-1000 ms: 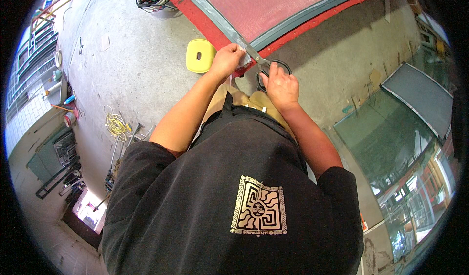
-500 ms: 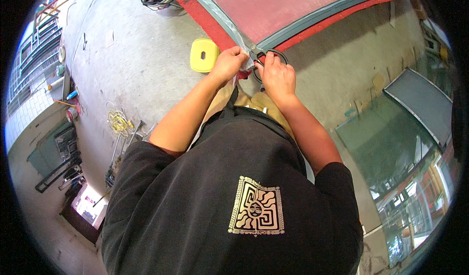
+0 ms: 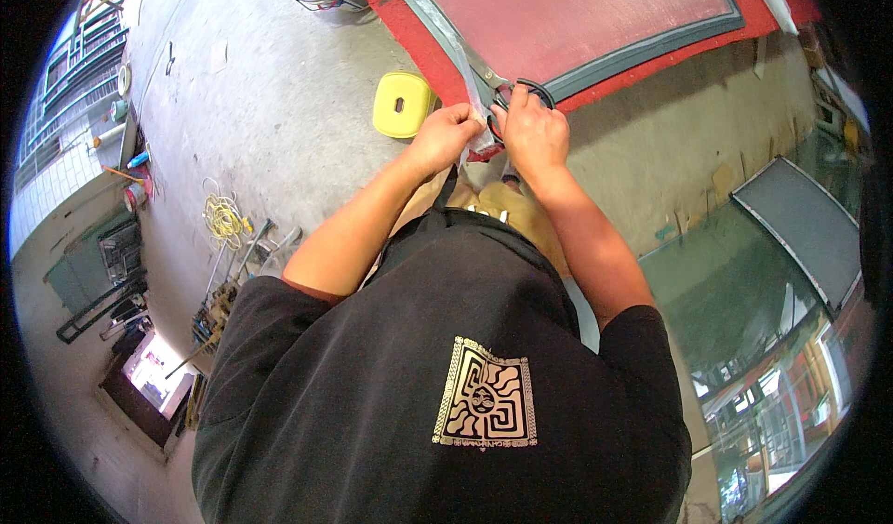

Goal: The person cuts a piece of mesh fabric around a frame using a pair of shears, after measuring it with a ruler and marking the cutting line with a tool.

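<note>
Left hand [image 3: 445, 136] pinched shut on the near corner of the grey window frame [image 3: 456, 45]. Right hand [image 3: 532, 133] just beside, closed around a black rubber strip [image 3: 532, 87] looping out above the fingers, over the red mat [image 3: 400, 22].

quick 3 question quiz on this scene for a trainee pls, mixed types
1. True or false: both hands work at the corner of the grey frame.
2. What lies on the concrete floor just left of the left hand? A) yellow stool B) blue bucket C) white box
3. Fill in: the right hand touches a black rubber ____.

Key: 1 true. 2 A, the yellow stool. 3 strip, the black rubber strip.
</note>
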{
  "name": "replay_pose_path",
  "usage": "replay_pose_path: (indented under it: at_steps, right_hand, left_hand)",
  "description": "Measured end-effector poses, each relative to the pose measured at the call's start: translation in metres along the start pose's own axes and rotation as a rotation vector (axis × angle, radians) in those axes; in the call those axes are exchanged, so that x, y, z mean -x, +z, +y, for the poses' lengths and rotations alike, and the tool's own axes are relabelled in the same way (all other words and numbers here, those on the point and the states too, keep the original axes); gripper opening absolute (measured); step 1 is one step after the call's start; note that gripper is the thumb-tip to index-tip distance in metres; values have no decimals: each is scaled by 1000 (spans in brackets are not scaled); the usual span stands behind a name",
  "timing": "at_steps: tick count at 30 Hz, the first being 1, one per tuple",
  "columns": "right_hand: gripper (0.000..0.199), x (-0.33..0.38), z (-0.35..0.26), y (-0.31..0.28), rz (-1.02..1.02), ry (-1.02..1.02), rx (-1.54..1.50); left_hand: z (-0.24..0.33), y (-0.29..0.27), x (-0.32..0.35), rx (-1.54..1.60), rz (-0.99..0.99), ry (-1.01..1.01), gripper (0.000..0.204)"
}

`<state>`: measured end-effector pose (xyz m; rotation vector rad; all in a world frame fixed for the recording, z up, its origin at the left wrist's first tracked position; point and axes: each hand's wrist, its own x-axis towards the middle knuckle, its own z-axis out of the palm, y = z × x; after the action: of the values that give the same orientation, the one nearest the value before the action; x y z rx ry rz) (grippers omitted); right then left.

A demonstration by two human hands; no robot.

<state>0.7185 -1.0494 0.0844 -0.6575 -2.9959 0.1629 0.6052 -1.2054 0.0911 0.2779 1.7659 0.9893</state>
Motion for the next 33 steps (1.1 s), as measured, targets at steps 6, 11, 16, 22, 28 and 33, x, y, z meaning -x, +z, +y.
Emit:
replay_pose_path:
  at_steps: [6, 11, 16, 22, 28, 33]
  right_hand:
    - [47, -31, -10, 7, 26, -19, -17]
    - [48, -58, -21, 9, 9, -29, 10]
    - [47, -85, -31, 14, 26, -34, 5]
    - [46, -124, -48, 24, 35, -15, -32]
    - [48, -160, -65, 31, -17, -25, 11]
    - [46, -169, -69, 31, 11, 2, -38]
  left_hand:
    - [13, -10, 15, 18, -34, 21, 18]
    - [8, -18, 22, -76, -30, 75, 19]
    - [9, -28, 29, -135, -59, 73, 21]
    - [10, -38, 38, -184, -73, 110, 21]
    - [-2, -50, 43, -253, -97, 168, 20]
    - [3, -60, 49, -232, -132, 265, 17]
